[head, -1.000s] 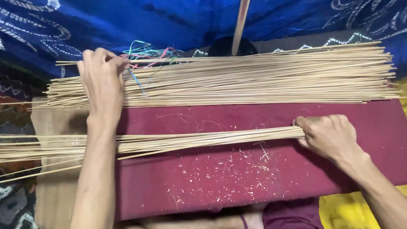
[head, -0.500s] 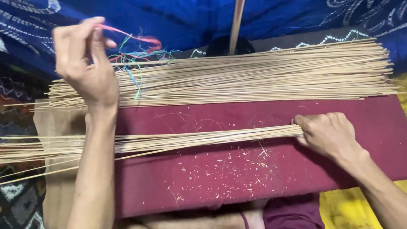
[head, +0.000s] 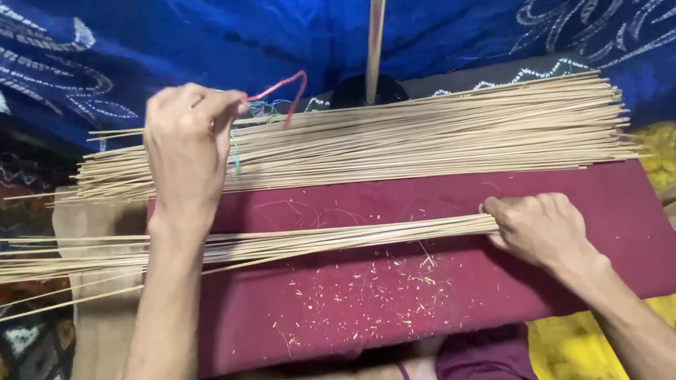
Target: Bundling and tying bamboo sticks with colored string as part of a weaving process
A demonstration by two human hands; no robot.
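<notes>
big stick pile [head: 399,139] on board [head: 446,287], beyond both hands | small bundle [head: 277,244] between hands, its end in right hand [head: 542,228] | thread [head: 283,92] pinched in left hand [head: 185,143], above pile

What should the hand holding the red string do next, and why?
Probably bring the red string down to the small bundle of sticks on the maroon cloth. The left hand pinches it aloft, while the right hand grips the bundle's end, untied.
</notes>
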